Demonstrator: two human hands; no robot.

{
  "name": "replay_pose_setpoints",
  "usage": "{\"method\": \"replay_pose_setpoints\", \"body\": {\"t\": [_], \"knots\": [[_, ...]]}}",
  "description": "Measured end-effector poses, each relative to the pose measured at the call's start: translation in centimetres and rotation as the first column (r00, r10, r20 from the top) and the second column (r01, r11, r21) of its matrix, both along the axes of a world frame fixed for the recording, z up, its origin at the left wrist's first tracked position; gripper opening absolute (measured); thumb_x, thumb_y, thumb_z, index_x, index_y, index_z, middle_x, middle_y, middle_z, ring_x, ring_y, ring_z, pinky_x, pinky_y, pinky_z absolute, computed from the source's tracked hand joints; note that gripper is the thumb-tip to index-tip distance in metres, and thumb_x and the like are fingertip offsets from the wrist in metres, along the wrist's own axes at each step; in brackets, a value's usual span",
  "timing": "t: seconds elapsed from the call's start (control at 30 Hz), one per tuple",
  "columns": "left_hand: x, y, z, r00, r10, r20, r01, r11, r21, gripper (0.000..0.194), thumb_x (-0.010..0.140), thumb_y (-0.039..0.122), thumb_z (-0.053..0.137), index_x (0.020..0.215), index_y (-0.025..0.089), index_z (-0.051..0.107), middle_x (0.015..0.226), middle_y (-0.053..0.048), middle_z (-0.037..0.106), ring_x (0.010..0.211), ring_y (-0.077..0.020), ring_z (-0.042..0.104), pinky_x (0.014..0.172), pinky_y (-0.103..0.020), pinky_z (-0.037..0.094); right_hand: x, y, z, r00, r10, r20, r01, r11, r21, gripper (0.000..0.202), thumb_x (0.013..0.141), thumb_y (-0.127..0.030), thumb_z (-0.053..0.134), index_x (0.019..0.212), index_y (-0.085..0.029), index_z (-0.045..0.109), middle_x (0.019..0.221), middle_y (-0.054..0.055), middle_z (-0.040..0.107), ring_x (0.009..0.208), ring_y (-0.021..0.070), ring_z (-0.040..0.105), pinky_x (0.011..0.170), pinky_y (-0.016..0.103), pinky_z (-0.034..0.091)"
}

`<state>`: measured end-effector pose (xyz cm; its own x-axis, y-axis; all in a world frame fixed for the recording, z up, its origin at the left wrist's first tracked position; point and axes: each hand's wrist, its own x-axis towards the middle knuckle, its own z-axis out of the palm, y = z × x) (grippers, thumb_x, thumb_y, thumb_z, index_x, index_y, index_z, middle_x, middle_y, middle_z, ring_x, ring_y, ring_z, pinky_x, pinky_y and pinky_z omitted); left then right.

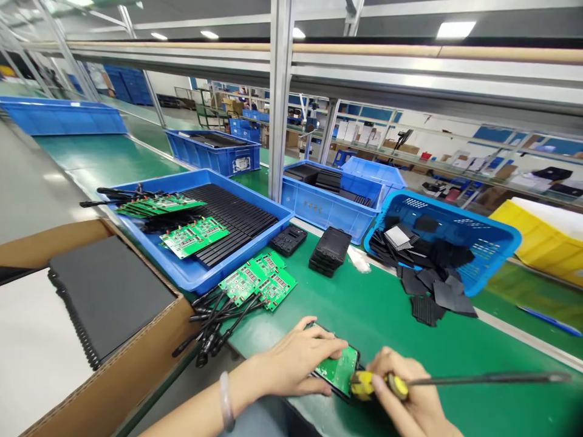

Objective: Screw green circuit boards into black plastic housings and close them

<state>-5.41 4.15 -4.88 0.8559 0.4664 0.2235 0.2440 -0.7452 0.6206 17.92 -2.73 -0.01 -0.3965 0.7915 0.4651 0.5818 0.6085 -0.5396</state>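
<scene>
My left hand [310,358] lies across a green circuit board [339,369] seated in a black plastic case, thumb at the near edge and fingers over the far side, gripping it against the green bench. My right hand [403,388] is closed around the yellow-and-black handle of a screwdriver [378,385]. The handle's butt end is at the right edge of the board, while the long metal shaft points away to the right. Whether the handle presses on the board or the case rim, I cannot tell. My left fingers hide part of the board.
Loose circuit boards [257,279] with black cables lie left of my hands. Beyond are a blue tray [191,280] of black parts, stacked black cases [330,247] and a blue basket [496,243] with dark foam pieces. A cardboard box [150,340] stands at left; a pen [551,320] lies right.
</scene>
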Motion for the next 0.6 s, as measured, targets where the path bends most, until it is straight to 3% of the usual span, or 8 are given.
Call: {"method": "replay_pose_setpoints", "body": {"t": [0.07,0.17,0.23,0.33,0.4,0.47,0.53,0.6], "knots": [[0.1,-0.6,0.0,0.999,0.022,-0.032,-0.021,0.999,0.030,0.061,0.086,0.042,0.070,0.138,0.023,0.042,0.120,-0.012,0.066,0.124,-0.0328,0.050,0.110,-0.054,0.019,2.0,1.8,-0.1,0.978,-0.173,0.118,0.172,0.985,0.018,0.012,0.097,-0.025,0.041,0.086,-0.024,0.044,0.069,-0.002,0.059,0.056,0.0132,0.059,0.053,0.024,0.047],[0.2,-1.5,0.4,0.995,0.067,-0.076,-0.065,0.997,0.030,0.056,0.085,0.040,0.072,0.132,0.023,0.048,0.118,-0.013,0.067,0.127,-0.0351,0.047,0.110,-0.057,0.016,6.1,4.8,-0.8,0.766,-0.421,0.486,0.398,0.904,0.157,0.011,0.090,-0.021,0.040,0.096,-0.021,0.048,0.085,0.007,0.066,0.068,0.0219,0.065,0.055,0.032,0.052],[0.4,-1.8,1.1,0.991,0.098,-0.087,-0.097,0.995,0.013,0.051,0.082,0.041,0.075,0.125,0.023,0.054,0.114,-0.012,0.068,0.124,-0.0352,0.050,0.109,-0.060,0.015,8.5,6.3,-2.0,0.689,-0.438,0.578,0.421,0.890,0.173,0.018,0.082,-0.013,0.038,0.089,-0.019,0.053,0.081,0.010,0.066,0.072,0.0283,0.065,0.056,0.038,0.053],[1.1,-0.9,2.6,0.989,0.135,-0.063,-0.135,0.991,0.005,0.043,0.076,0.041,0.080,0.111,0.024,0.062,0.100,-0.005,0.072,0.106,-0.0278,0.060,0.109,-0.056,0.021,10.4,7.2,-3.7,0.669,-0.448,0.593,0.445,0.881,0.164,0.027,0.076,-0.007,0.036,0.085,-0.014,0.060,0.074,0.015,0.065,0.069,0.0315,0.065,0.058,0.043,0.054],[1.9,1.0,3.9,0.975,0.220,-0.020,-0.219,0.974,0.058,0.033,0.074,0.037,0.083,0.100,0.024,0.066,0.090,0.001,0.071,0.093,-0.0205,0.063,0.103,-0.041,0.035,9.9,6.7,-4.3,0.669,-0.457,0.586,0.449,0.877,0.172,0.034,0.080,-0.008,0.035,0.099,-0.009,0.063,0.089,0.020,0.067,0.077,0.0308,0.067,0.063,0.042,0.057],[3.0,3.6,5.2,0.923,0.382,0.045,-0.384,0.913,0.134,0.025,0.080,0.032,0.077,0.101,0.023,0.066,0.096,-0.001,0.069,0.096,-0.0198,0.062,0.095,-0.032,0.042,8.0,5.5,-4.2,0.721,-0.397,0.568,0.419,0.903,0.098,0.037,0.089,-0.016,0.034,0.113,-0.009,0.061,0.107,0.021,0.065,0.093,0.0288,0.068,0.077,0.041,0.058],[4.3,6.8,6.6,0.824,0.557,0.110,-0.567,0.806,0.168,0.036,0.089,0.029,0.066,0.121,0.017,0.058,0.122,-0.012,0.061,0.117,-0.0262,0.053,0.102,-0.038,0.038,5.1,4.0,-3.4,0.810,-0.252,0.529,0.357,0.928,-0.105,0.040,0.097,-0.030,0.033,0.123,-0.013,0.058,0.123,0.018,0.061,0.113,0.0267,0.060,0.098,0.041,0.050],[5.8,9.7,7.6,0.729,0.672,0.132,-0.685,0.711,0.158,0.066,0.087,0.034,0.067,0.141,0.007,0.039,0.143,-0.025,0.041,0.136,-0.0367,0.034,0.111,-0.050,0.028,2.0,2.5,-2.4,0.863,-0.103,0.495,0.305,0.886,-0.348,0.053,0.096,-0.039,0.042,0.140,-0.011,0.046,0.142,0.016,0.049,0.130,0.0270,0.047,0.110,0.042,0.039]]}}
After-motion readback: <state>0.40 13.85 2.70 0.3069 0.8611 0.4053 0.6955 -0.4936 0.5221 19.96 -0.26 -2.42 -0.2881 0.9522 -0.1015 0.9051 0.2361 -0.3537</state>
